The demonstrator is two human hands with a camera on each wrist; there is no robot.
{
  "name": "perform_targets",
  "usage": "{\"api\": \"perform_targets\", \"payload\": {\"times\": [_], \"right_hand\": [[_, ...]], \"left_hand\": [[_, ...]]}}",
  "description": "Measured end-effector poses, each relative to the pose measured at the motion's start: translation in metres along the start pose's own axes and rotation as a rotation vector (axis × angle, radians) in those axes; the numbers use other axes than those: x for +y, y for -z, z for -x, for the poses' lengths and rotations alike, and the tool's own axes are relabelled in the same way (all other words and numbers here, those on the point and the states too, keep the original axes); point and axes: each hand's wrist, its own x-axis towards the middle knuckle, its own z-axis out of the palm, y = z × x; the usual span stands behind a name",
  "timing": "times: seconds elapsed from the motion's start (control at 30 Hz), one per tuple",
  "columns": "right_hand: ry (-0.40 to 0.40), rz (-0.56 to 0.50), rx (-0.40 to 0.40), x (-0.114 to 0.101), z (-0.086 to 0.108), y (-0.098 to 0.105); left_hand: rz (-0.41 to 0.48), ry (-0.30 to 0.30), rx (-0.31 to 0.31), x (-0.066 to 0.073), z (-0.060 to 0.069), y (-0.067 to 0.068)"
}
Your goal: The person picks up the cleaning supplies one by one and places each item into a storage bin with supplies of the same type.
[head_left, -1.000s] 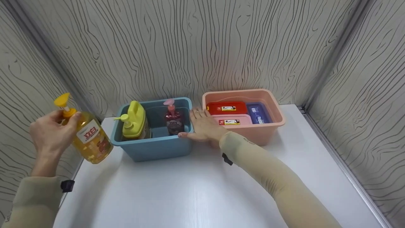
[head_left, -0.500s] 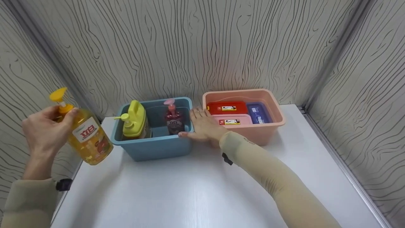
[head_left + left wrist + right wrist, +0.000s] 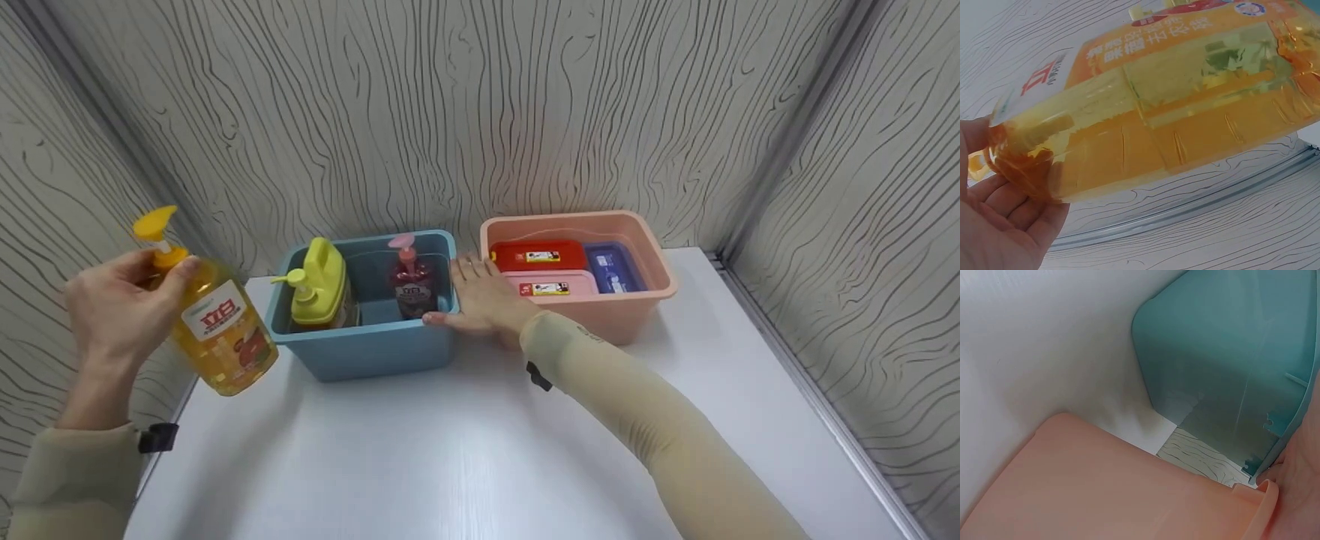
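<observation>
High at the left, my left hand (image 3: 124, 300) grips the neck of a clear pump bottle (image 3: 225, 334) of yellow liquid, just below its yellow pump. The bottle tilts, base toward the right, off the table and in front of the blue bin (image 3: 375, 356). In the left wrist view, the fingers hold the neck end of the bottle (image 3: 1145, 135). My right hand (image 3: 484, 300) rests on the blue bin's right rim with fingers straight, beside the pink bin (image 3: 615, 322). Inside the blue bin stand a yellow jug with a pump (image 3: 324, 292) and a dark red pump bottle (image 3: 412, 292).
The pink bin holds a red-lidded box (image 3: 517, 257), a pink box (image 3: 577, 285) and a blue box (image 3: 619, 270). Both bins stand on the white table (image 3: 450, 450) near the back wall (image 3: 465, 112). A narrow gap lies between the bins.
My left hand and the yellow bottle shifted slightly left, then a little back to the right. My right hand and both bins have not moved.
</observation>
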Motion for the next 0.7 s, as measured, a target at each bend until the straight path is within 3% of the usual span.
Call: {"api": "perform_targets", "payload": {"times": [0.43,0.7], "right_hand": [[-0.002,-0.017,0.000,0.001,0.002,0.000],[-0.003,-0.023,-0.004,0.001,0.003,0.000]], "left_hand": [[0.068,0.005,-0.065,0.015,0.003,0.008],[0.082,-0.034,-0.083,0.032,0.003,0.005]]}}
